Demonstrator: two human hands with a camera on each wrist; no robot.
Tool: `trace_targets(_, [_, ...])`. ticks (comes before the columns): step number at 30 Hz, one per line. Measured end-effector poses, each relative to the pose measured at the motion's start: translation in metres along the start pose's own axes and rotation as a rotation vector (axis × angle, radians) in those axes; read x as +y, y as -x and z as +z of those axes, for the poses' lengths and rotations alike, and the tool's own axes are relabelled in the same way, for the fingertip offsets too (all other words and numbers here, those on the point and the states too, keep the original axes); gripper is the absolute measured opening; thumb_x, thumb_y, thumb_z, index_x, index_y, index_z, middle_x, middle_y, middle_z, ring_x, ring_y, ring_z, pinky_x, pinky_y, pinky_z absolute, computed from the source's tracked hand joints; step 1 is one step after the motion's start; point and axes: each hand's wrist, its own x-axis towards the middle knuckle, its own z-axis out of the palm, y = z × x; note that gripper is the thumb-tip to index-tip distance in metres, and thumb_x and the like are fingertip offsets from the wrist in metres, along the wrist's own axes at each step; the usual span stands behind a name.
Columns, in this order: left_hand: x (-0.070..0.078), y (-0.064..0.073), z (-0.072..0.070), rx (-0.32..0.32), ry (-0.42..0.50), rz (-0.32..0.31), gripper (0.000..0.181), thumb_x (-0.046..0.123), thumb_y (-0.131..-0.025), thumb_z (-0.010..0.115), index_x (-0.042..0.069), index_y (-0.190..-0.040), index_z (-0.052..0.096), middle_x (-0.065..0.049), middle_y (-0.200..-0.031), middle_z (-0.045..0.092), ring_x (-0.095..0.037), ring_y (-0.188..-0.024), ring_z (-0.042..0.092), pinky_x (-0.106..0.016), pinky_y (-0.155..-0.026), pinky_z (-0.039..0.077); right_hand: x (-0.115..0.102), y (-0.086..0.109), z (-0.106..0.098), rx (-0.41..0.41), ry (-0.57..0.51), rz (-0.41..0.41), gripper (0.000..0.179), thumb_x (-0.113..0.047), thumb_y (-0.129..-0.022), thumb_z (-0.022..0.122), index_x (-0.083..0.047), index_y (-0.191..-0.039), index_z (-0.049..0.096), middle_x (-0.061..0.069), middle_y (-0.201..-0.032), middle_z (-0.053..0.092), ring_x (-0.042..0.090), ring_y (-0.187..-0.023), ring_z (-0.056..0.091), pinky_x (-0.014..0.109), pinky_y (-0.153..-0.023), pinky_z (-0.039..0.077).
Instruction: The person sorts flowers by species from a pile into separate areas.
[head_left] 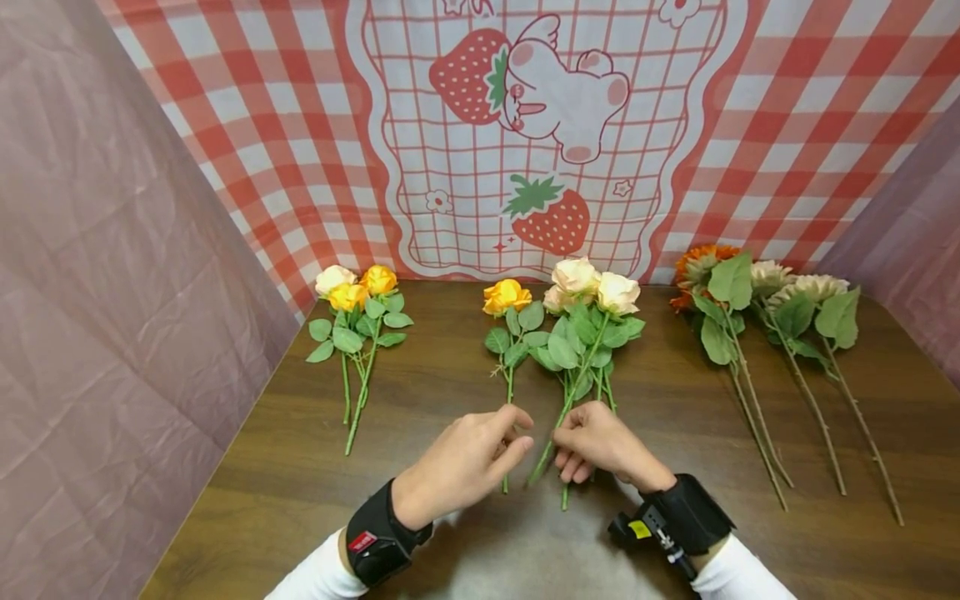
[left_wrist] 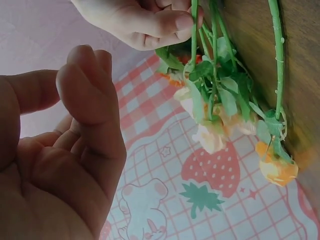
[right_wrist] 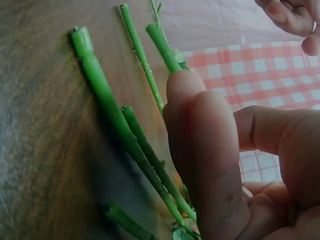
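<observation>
My right hand pinches the green stem of a cream rose between thumb and fingers, low on the stem. That stem slants across other cream roses with leafy stems on the table. In the right wrist view, the cut end of the pinched stem sticks out past the fingertips, with other stem ends beside it. My left hand hovers just to the left, fingers loosely bent and holding nothing. Nearest to it is the stem of a single yellow-orange rose.
On the left of the brown wooden table lies a group of yellow-orange roses with one cream rose. Orange flowers and whitish flowers with long stems lie on the right. A checked cloth hangs behind.
</observation>
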Motion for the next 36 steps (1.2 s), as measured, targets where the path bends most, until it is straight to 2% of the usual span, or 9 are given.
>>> trace_targets(4, [0.0,0.0,0.0,-0.02,-0.015,-0.009,0.015,0.019,-0.101,0.058,0.012,-0.114,0.061,0.001,-0.091,0.071,-0.002,-0.073,0.062,-0.016,-0.062,0.048,0.001,-0.001,-0.001,-0.001,0.021,0.008,0.02,-0.006,-0.092,0.055,0.008,-0.084,0.067,0.009,-0.063,0.067,0.015,-0.048,0.064,0.032,-0.048,0.055])
trace_targets(12, [0.0,-0.001,0.001,-0.045,-0.043,0.016,0.014,0.018,-0.101,0.059,0.011,-0.112,0.062,0.002,-0.089,0.07,-0.001,-0.069,0.058,-0.014,-0.061,0.046,0.001,0.0,-0.005,0.017,0.092,0.063,0.02,-0.007,-0.089,0.054,0.005,-0.078,0.066,0.008,-0.057,0.066,0.013,-0.043,0.061,0.031,-0.043,0.052])
trace_targets(24, [0.001,-0.001,0.003,-0.091,-0.093,0.026,0.013,0.019,-0.1,0.059,0.01,-0.109,0.063,0.003,-0.088,0.068,0.0,-0.068,0.054,-0.015,-0.061,0.045,0.002,0.009,-0.039,-0.046,0.299,0.088,0.028,-0.013,-0.093,0.057,0.0,-0.069,0.062,0.007,-0.053,0.061,0.015,-0.04,0.057,0.037,-0.043,0.052])
trace_targets(36, [-0.001,0.001,0.004,-0.119,-0.111,0.032,0.011,0.019,-0.1,0.06,0.011,-0.107,0.063,0.004,-0.086,0.068,0.002,-0.068,0.054,-0.013,-0.059,0.044,0.004,0.007,-0.041,-0.052,0.329,0.081,0.027,-0.011,-0.092,0.057,0.001,-0.068,0.062,0.007,-0.051,0.061,0.015,-0.039,0.058,0.037,-0.043,0.052])
